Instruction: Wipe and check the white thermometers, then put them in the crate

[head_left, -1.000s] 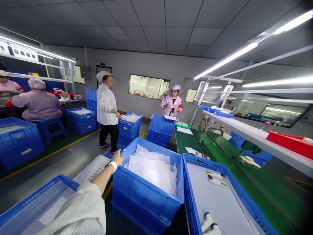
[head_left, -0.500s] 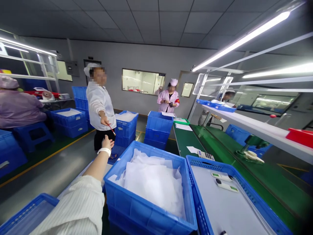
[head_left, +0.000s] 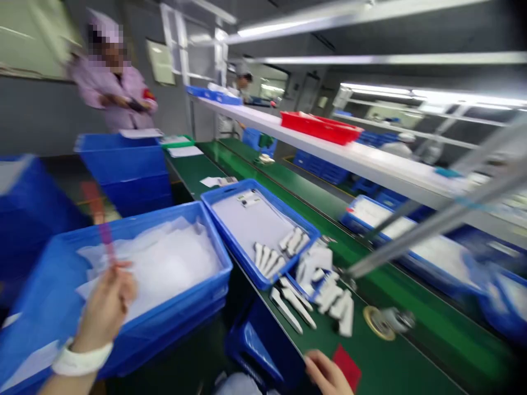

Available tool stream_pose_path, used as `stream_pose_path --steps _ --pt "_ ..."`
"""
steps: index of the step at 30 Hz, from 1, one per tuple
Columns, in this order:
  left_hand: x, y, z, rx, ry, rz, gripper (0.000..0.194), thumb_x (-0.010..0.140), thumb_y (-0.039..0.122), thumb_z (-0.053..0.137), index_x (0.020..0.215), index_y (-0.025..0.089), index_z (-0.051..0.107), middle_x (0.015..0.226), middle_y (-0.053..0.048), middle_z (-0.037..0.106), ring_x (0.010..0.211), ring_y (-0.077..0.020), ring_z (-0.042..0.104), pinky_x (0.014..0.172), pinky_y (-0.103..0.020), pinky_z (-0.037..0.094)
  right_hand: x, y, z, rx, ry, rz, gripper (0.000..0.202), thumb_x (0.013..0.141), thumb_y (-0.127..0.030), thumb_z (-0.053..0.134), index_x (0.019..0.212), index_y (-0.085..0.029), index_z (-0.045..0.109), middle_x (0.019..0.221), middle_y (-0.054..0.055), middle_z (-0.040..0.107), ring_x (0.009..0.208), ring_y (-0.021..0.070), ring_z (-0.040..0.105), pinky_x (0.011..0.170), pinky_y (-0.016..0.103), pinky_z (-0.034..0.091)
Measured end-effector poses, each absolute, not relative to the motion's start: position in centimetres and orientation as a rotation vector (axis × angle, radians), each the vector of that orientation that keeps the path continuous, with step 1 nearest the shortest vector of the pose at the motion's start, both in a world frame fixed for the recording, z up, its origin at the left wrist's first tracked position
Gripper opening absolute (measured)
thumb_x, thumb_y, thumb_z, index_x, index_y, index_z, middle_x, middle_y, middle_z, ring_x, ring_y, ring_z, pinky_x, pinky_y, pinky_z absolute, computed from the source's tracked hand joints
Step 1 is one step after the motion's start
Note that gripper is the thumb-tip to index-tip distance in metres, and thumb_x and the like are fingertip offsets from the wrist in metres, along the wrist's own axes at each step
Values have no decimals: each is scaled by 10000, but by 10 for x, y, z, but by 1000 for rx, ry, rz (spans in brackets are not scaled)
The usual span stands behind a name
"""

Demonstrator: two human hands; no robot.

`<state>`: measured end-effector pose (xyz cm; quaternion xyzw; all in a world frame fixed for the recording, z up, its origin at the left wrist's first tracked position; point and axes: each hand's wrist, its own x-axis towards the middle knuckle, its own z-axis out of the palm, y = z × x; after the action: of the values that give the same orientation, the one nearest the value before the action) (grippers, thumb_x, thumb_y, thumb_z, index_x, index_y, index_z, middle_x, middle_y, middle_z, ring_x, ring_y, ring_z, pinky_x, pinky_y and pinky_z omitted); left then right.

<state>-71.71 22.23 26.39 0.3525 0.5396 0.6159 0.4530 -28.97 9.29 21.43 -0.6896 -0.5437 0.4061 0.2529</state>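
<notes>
left hand (head_left: pixel 109 296), 8 o'clock: pinches blurred red strip (head_left: pixel 97 206) by lower end, likely to clear white sheets (head_left: pixel 171 263). right hand (head_left: pixel 328 374), 5 o'clock, near red piece (head_left: pixel 347 368); grip: cannot tell.

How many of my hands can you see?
2. Your left hand is over the blue crate of white sheets, holding a blurred red strip. Your right hand, partly out of view, is by the green table, beside a red piece.
</notes>
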Motion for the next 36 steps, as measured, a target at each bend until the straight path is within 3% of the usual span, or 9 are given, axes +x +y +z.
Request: stream_pose_path --steps 3,6,10,15,21,26,28,33,36 --pt "-587 176 245 1495 953 514 328 841 508 456 900 200 553 551 49 446 485 -93 381 454 -221 310 -298 77 223 -1564 -1417 1224 493 793 -559 529 1137 -207 549 706 1 577 642 147 539 623 298 462" --pt "-488 141 234 1861 518 183 377 875 455 395 799 160 617 662 2 570 604 -108 482 605 -229 395 -296 72 237 -1389 -1467 1200 440 827 -495 520 1139 -191 576 750 19 595 685 139 542 659 284 454" --pt "-428 151 206 1858 671 279 329 825 438 486 929 177 655 853 -30 673 745 -148 594 712 -243 468 -247 48 241 -1488 -1236 1136 434 888 -474 414 762 -144 666 620 36 594 574 129 541 569 260 448" --pt "-391 197 153 1855 1157 467 343 864 303 355 1008 143 622 978 -101 656 897 -199 621 829 -322 468 -158 11 232 -1648 -883 977 430 837 -519 482 928 -138 659 813 106 686 693 192 618 667 314 493" --pt "-267 186 114 2016 1149 357 257 837 284 461 988 153 622 958 -76 649 899 -169 614 817 -271 465 -101 -25 229 -1843 -814 709 288 773 -480 587 718 -197 592 604 -5 557 578 142 532 555 245 448" --pt "-176 156 94 2133 1217 195 430 753 368 597 1107 128 555 1129 -144 556 1082 -271 516 858 -356 443 -69 -59 218 -1805 -661 853 364 816 -500 518 1013 -218 636 903 71 683 803 201 631 767 308 505" --pt "-163 153 92 2161 1239 135 384 758 339 587 1080 130 560 1103 -145 555 1076 -274 512 830 -353 446 -61 -68 218 -1813 -630 854 353 794 -488 559 1007 -219 643 938 74 687 833 204 639 777 295 507" --pt "-171 146 125 2254 1064 74 255 794 328 532 986 172 592 944 -83 612 895 -218 594 753 -299 453 -51 -72 240 -1866 -684 552 186 756 -398 639 793 -219 612 631 -8 605 529 126 551 479 211 450" --pt "-189 131 174 2312 874 111 328 776 370 561 1072 229 568 897 -33 631 845 -196 605 753 -274 449 -50 -65 267 -1822 -1013 400 161 810 -304 582 944 -234 636 764 27 670 686 169 623 696 295 522"
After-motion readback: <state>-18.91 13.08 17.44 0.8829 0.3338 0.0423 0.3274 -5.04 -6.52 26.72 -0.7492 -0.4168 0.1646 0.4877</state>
